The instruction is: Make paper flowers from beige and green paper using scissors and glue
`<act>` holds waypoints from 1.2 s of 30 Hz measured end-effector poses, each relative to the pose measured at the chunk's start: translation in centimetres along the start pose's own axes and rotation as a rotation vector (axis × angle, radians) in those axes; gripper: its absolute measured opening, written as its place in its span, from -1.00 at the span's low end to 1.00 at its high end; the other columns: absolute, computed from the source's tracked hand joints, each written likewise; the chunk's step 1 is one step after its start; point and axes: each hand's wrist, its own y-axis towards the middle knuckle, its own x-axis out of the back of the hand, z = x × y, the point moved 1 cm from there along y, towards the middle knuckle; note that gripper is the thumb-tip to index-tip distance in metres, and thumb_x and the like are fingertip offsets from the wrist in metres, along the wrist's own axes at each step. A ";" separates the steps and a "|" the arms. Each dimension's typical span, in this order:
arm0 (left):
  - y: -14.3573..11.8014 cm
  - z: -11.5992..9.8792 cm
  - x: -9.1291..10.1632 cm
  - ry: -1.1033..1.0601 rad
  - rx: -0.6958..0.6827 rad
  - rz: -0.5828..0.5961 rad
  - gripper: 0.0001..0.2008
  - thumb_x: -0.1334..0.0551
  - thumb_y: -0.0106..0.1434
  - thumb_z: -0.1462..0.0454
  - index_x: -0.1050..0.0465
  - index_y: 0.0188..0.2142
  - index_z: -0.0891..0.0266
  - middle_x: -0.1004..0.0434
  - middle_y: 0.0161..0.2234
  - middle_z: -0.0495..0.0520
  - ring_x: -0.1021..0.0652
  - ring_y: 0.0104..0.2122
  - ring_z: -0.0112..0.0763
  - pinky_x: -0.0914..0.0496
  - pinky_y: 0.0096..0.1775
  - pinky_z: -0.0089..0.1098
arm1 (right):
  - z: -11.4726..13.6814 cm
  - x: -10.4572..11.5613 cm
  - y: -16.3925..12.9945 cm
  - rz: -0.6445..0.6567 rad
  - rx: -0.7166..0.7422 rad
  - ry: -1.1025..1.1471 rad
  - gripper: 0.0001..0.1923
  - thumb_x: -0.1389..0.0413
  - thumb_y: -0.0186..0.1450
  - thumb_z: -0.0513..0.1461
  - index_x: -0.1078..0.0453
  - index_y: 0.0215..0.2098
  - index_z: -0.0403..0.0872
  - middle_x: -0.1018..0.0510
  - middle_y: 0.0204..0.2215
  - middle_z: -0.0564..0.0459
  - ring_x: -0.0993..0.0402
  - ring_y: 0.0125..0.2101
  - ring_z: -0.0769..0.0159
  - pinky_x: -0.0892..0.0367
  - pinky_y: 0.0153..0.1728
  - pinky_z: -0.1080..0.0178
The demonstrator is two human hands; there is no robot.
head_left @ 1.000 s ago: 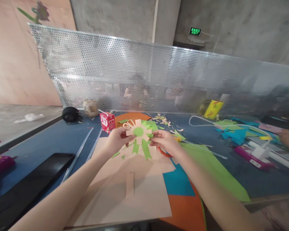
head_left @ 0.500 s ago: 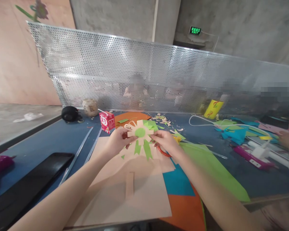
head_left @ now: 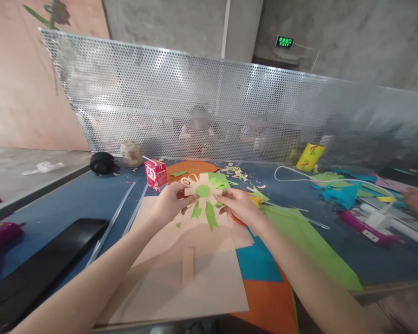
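Observation:
Both my hands hold up a paper flower (head_left: 203, 191) above the table: beige petals around a green round centre, with green pointed strips hanging below it. My left hand (head_left: 169, 204) pinches its left edge and my right hand (head_left: 238, 205) pinches its right edge. Beneath them lies a large beige paper sheet (head_left: 195, 273) with a short beige strip (head_left: 187, 265) on it. An orange ring-shaped handle (head_left: 234, 218), probably scissors, shows under my right hand.
A red drink carton (head_left: 155, 175) stands left of the flower, a black tablet (head_left: 38, 269) at the near left. Green (head_left: 310, 246), blue (head_left: 256, 264) and orange (head_left: 268, 301) sheets lie to the right. A perforated metal screen (head_left: 230, 106) backs the blue table (head_left: 80, 199); people sit behind it. A pink glue gun (head_left: 364, 226) lies right.
The flower has turned and shifted slightly between my fingers; both hands stay in almost the same place. The view has moved a little.

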 end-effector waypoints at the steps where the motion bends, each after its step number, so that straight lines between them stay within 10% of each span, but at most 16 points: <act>1: 0.0 0.1 0.0 0.006 -0.010 0.004 -0.81 -0.21 0.01 0.20 -0.25 -0.57 0.26 -0.22 -0.67 -0.14 -0.33 -0.75 -0.59 -0.17 -0.65 -0.53 | -0.1 -0.1 0.0 0.013 -0.001 0.000 -0.79 -0.19 -0.01 -0.18 -0.41 -0.42 -0.13 -0.48 -0.44 0.04 -0.35 -0.56 0.48 -0.30 -0.58 0.39; 36: -0.4 -0.1 -1.3 -0.049 0.033 0.029 -0.86 -0.22 -0.02 0.24 -0.30 -0.50 0.27 -0.24 -0.71 -0.16 -0.33 -0.80 -0.58 -0.17 -0.68 -0.52 | -0.4 0.3 -0.2 -0.169 -0.103 -0.097 -0.76 -0.23 -0.09 -0.13 -0.38 -0.51 -0.12 -0.15 -0.86 0.29 0.11 -0.85 0.61 0.19 -0.80 0.40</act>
